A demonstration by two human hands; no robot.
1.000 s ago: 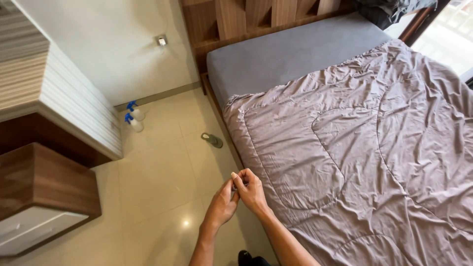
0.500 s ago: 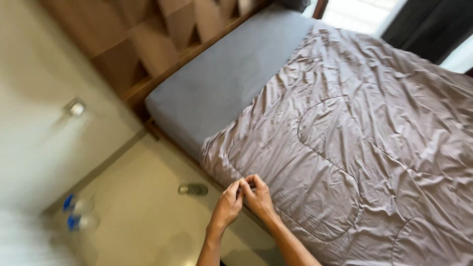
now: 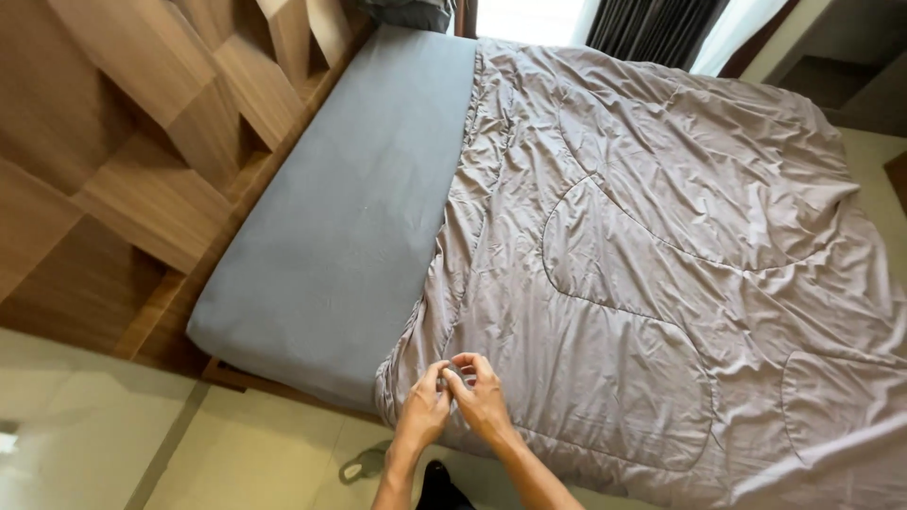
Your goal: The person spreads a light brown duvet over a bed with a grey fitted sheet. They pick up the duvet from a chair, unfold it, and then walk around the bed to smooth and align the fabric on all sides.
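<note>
The grey-mauve quilt (image 3: 661,283) lies spread over most of the bed, its near corner hanging just over the mattress edge where both hands meet; the left hand (image 3: 423,416) and the right hand (image 3: 484,401) are pressed close together above that corner, fingertips touching one another; the fingers (image 3: 463,364) are curled inward and bunched, as if pinching something small between them, though whether that is a fold of the quilt or only each other cannot be told from this angle; the hands sit just at the quilt's hem, likely because that corner is the nearest part to where the person stands. The quilt stops short of the headboard end, leaving a bare strip of blue-grey fitted sheet (image 3: 350,217) showing; beyond that stands a wooden headboard (image 3: 142,142) of angled panels; a pillow (image 3: 406,13) is just visible at the far top; below, on the pale tiled floor (image 3: 113,444), a slipper (image 3: 362,465) lies beside the bed.
</note>
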